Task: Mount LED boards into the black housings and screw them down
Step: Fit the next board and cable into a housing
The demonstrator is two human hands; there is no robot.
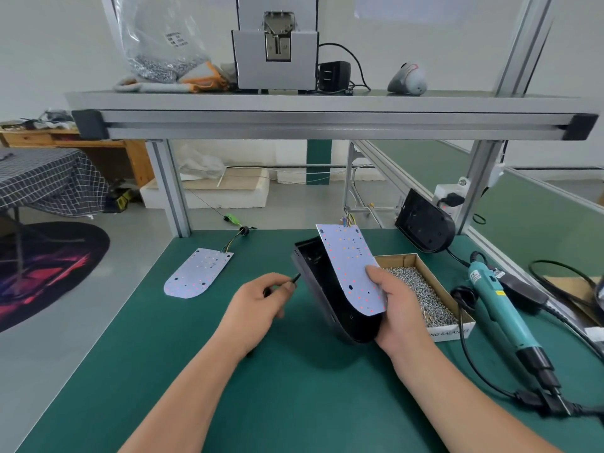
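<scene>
My right hand grips a black housing together with a white LED board, thumb pressed on the board's face; both are tilted up off the green mat. Coloured wires show at the board's far end. My left hand pinches a thin black wire or tool tip just left of the housing's rim. A second LED board with wires lies flat on the mat at the left. Another black housing leans against the frame at the back right.
A cardboard box of screws sits right of my right hand. A teal electric screwdriver with its cable lies further right. An aluminium shelf spans overhead, carrying a screw feeder and a bag of screws.
</scene>
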